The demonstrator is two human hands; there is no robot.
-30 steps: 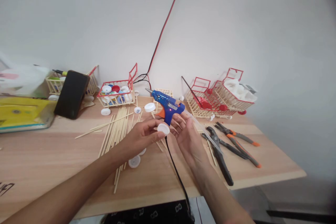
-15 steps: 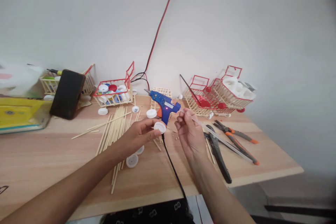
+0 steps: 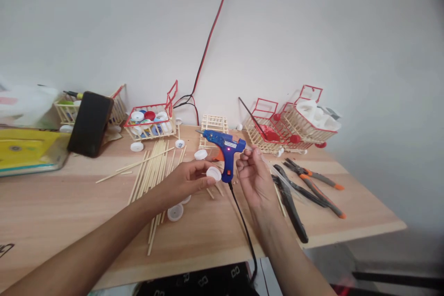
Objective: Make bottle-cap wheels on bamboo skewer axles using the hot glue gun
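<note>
A white bottle cap (image 3: pixel 214 174) is pinched between the thumb and fingers of my left hand (image 3: pixel 183 179). Just behind it hangs a blue hot glue gun (image 3: pixel 229 157), its nozzle pointing left and a small light glowing on its body. My right hand (image 3: pixel 255 178) grips a clear glue stick (image 3: pixel 285 178) right at the gun's rear end, and the stick's long tail slants down to the right. More white caps lie close by, one cap (image 3: pixel 200 154) behind my left hand and another cap (image 3: pixel 175 212) below my left wrist.
Thin wooden sticks (image 3: pixel 152 173) lie spread at centre left. Behind stand small stick-built carts, one cart (image 3: pixel 149 125) filled with caps. Pliers (image 3: pixel 317 189) and a black-handled tool (image 3: pixel 293 210) lie right. A phone (image 3: pixel 90 124) leans at left. The gun's black cord (image 3: pixel 247 231) runs over the front edge.
The glue gun has shifted right and slightly down, with its handle more upright. My right hand moved a little right with the glue stick. My left hand and its cap moved slightly right and down.
</note>
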